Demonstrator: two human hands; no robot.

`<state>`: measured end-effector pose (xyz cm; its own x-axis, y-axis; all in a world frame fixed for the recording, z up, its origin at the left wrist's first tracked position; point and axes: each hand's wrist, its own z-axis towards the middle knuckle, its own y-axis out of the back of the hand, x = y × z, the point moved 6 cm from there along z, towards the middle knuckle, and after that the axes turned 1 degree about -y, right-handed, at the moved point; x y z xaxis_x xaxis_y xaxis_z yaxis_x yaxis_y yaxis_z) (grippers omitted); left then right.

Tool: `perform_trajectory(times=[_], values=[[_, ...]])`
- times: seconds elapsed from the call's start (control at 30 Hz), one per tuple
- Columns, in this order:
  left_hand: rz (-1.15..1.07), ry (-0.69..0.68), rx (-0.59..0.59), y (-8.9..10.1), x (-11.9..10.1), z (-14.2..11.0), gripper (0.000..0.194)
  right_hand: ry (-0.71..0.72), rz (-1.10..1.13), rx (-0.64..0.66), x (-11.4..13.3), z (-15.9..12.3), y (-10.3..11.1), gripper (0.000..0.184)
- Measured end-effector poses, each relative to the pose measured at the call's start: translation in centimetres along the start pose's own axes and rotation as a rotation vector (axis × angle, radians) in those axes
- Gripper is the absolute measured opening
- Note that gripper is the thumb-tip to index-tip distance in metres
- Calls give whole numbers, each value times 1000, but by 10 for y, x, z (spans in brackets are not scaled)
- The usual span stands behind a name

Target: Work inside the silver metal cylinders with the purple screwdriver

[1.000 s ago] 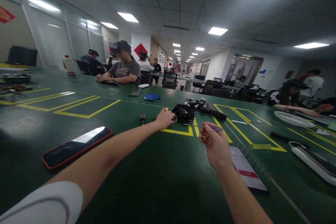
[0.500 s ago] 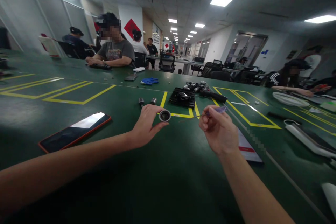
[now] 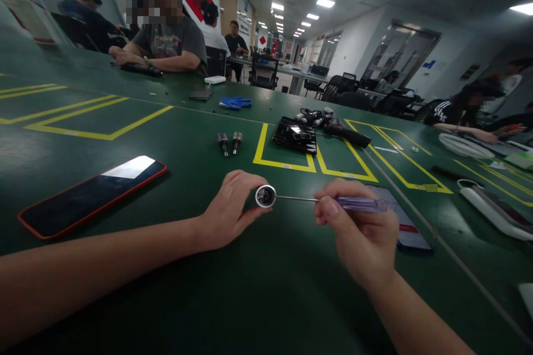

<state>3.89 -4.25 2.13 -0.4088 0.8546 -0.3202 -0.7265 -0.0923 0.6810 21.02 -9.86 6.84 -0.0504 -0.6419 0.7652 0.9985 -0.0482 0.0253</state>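
Observation:
My left hand (image 3: 233, 202) is closed around a short round metal cylinder (image 3: 265, 196), its hollow dark end facing me. In my right hand (image 3: 358, 227) is a screwdriver (image 3: 361, 203) with a clear purple handle, gripped between thumb and fingers. Its thin shaft points left, and the tip meets or lies just beside the cylinder's right side; I cannot tell whether it sits in a screw. Beyond my left hand, two small metal connectors (image 3: 230, 143) stand on the green table (image 3: 258, 299).
A phone in an orange case (image 3: 94, 194) lies left, another phone (image 3: 406, 222) behind my right hand. Farther back are a black tray (image 3: 295, 136), a cable bundle (image 3: 316, 117), a black handle-like piece (image 3: 347, 136) and blue gloves (image 3: 235, 102). A person (image 3: 166, 50) sits across the table.
The screwdriver has come level and its tip has moved to the cylinder's side. The view has tipped down and closer, and the cylinder's open end shows more of its inside.

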Motion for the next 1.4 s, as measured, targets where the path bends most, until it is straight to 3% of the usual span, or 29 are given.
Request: perform_trajectory(times=[0.23,0.5,0.77,1.4], values=[[-22,-55,60,-7,11,-3,26,82,-182,176,0,-2,-21,21],[-36,-106,22,-11,14,-6,25,63,-237,261,-12,-5,-27,19],[-7,-121,43,-13,13,-5,28,72,-259,204,-6,-3,-20,17],[-23,-111,59,-17,13,-3,24,129,-244,318,-12,-5,-26,17]])
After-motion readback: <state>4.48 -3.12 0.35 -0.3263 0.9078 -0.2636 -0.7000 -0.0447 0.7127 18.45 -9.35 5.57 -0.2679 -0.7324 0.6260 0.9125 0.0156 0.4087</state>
